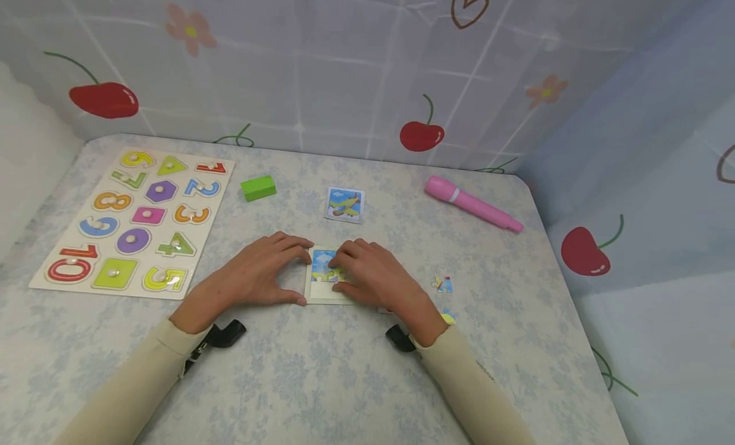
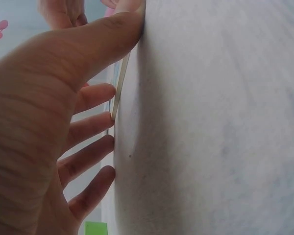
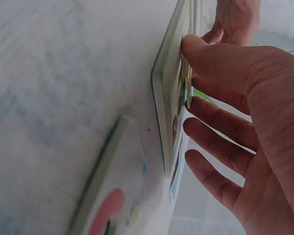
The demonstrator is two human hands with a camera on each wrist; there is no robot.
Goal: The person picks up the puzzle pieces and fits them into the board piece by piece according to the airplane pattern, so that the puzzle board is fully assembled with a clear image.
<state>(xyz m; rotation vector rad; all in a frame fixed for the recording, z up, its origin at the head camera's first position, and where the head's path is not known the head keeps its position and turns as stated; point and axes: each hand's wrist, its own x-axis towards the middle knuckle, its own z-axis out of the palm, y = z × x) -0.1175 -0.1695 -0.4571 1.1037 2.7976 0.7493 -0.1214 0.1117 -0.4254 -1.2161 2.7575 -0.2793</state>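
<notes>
In the head view a small puzzle tray (image 1: 309, 292) with a partly assembled sky-blue and yellow picture lies on the table. My left hand (image 1: 261, 269) holds its left edge, thumb at the near corner and index finger at the far one. Over the tray's right part, my right hand (image 1: 376, 276) pinches a puzzle piece (image 3: 188, 93) between thumb and index finger; most of it is hidden. Loose puzzle pieces (image 1: 443, 284) lie right of that hand, one partly covered by the wrist. Beyond the tray is an airplane picture card (image 1: 344, 205).
A number and shape board (image 1: 123, 221) with knobbed pieces lies at the left. Near it is a green block (image 1: 258, 188). A pink stick-like object (image 1: 473, 204) rests at the back right. The patterned tablecloth (image 1: 310, 387) meets a hanging curtain (image 1: 344, 68) behind.
</notes>
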